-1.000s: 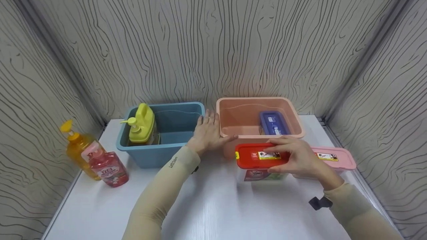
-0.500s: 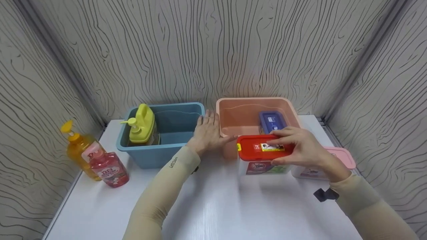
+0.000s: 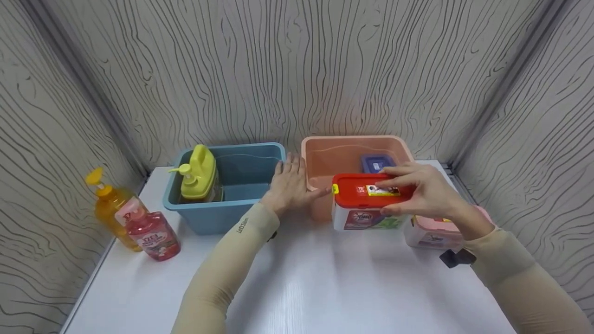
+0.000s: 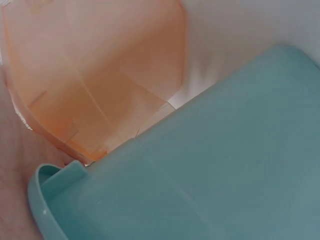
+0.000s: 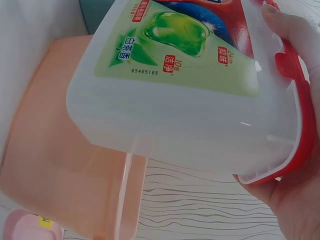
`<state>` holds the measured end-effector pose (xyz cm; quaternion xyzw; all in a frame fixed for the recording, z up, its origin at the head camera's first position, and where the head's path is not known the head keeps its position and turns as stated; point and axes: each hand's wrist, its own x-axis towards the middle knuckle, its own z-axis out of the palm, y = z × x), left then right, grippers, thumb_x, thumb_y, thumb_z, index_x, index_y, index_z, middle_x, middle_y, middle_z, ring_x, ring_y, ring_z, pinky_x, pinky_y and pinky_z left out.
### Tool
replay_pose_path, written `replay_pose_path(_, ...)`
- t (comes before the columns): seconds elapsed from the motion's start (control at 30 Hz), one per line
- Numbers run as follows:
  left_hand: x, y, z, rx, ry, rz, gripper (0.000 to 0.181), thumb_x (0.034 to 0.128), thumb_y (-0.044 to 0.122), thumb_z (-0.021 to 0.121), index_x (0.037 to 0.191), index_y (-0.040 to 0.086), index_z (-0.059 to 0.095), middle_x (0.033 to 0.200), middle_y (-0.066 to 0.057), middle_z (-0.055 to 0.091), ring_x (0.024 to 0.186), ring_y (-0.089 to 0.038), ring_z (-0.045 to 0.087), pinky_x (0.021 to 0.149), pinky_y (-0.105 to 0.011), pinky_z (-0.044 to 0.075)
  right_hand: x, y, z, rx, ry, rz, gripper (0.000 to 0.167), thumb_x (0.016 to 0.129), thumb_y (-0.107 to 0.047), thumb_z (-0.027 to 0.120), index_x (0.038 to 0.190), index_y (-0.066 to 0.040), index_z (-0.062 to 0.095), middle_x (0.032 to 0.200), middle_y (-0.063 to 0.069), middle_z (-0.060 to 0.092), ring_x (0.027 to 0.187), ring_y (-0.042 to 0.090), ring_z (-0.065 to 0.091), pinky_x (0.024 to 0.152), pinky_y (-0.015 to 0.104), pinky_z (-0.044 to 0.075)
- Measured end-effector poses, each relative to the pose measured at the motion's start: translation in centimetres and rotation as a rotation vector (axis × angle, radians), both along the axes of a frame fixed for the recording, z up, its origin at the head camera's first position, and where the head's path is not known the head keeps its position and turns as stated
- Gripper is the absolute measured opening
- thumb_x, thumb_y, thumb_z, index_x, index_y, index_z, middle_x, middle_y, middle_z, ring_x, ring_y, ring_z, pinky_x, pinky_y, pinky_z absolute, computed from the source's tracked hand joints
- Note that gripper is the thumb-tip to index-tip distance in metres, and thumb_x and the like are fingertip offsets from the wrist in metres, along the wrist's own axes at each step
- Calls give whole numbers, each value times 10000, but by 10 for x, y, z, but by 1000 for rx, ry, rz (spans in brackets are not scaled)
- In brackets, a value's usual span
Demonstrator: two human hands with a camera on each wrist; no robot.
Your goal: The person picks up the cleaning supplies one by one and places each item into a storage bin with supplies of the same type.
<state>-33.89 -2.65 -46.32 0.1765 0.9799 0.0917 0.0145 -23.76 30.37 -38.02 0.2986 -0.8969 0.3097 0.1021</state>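
My right hand (image 3: 424, 192) grips a laundry-pod box (image 3: 359, 219) by its red lid, thumb on the near side and fingers across the top. In the head view the box is upright, in front of the peach bin (image 3: 320, 208) and hiding part of its front rim. The right wrist view shows the box (image 5: 190, 120) above that bin's wall (image 5: 65, 125), off the table. My left hand (image 3: 290, 185) lies with straight fingers at the adjoining rims of the blue bin (image 3: 213, 222) and the peach bin. A dark blue-lidded box (image 3: 375, 162) stands inside the peach bin.
A yellow pump jug (image 3: 199, 183) stands in the left part of the blue bin. An amber pump bottle (image 3: 111, 204) and a red bottle (image 3: 155, 236) stand at the table's left. Under my right wrist is a pink-lidded box (image 3: 431, 236). Patterned walls enclose the table.
My right hand has lifted the red-lidded box up and away from me, toward the peach bin's front rim, covering more of the dark blue lid. My left hand has stayed in place.
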Motion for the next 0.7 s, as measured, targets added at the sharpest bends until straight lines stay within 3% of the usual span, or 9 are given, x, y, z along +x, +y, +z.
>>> replay_pose_path(0.4,0,0,-1,-3,6,-1,1284,948,966,353,1807,49,90,1910,-161,127,1796,-402,74,1456,-629,104,-20,3,17,-7,52,8,482,779,-161,1026,1240,-192,887,1447,133,791,1298,387,712,977,149,521)
replay_pose_path(0.7,0,0,0,-4,4,-1,1260,958,956,353,1810,62,100,1911,-142,133,1800,-387,58,1460,-614,91,-31,1,30,-15,-7,-40,458,816,-173,1010,1255,-178,880,1479,177,765,1362,418,660,975,87,485)
